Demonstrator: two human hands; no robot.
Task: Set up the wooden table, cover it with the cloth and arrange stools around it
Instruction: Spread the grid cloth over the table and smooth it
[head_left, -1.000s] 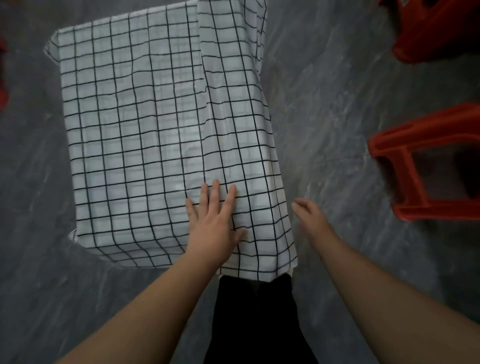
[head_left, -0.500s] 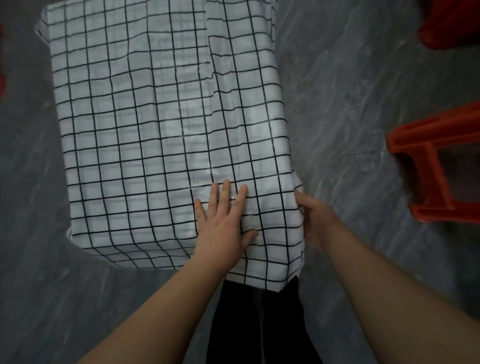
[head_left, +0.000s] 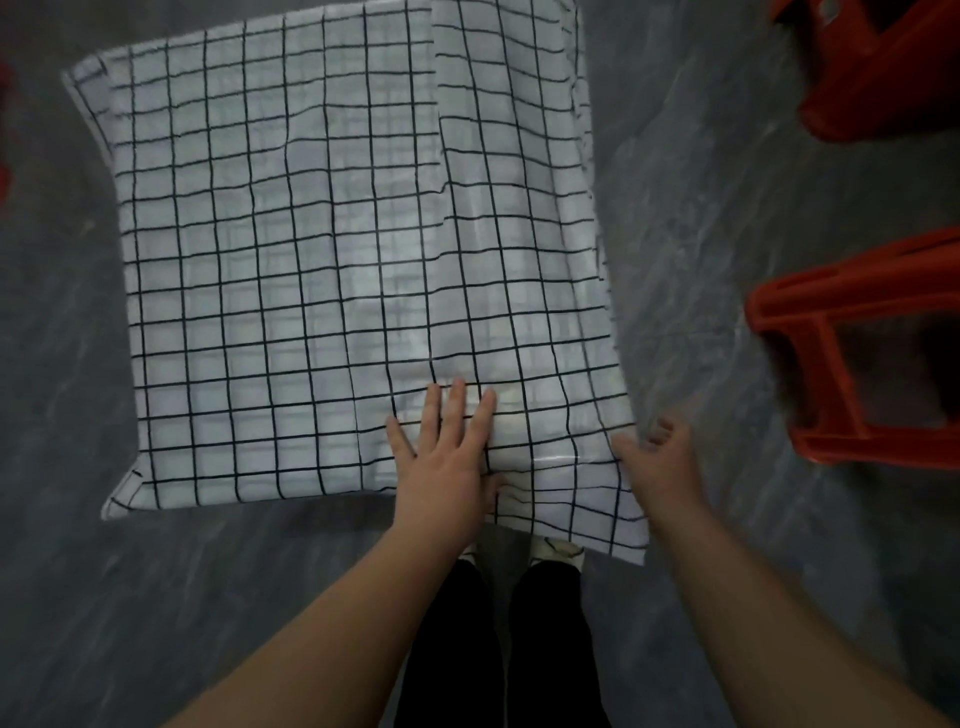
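Observation:
A white cloth with a black grid covers the table, which is hidden beneath it; a fold runs down the cloth right of centre. My left hand lies flat on the cloth near its front edge, fingers spread. My right hand grips the cloth's hanging right edge close to the front right corner. One red plastic stool lies on its side on the floor to the right, apart from the table. Another red stool sits at the top right.
Grey marbled floor surrounds the table. My legs in black trousers stand at the table's front edge. A sliver of something red shows at the far left edge.
My right hand moved in from the floor side and took hold of the cloth's right edge, drawing that side outward. My left hand stayed pressed flat on the cloth.

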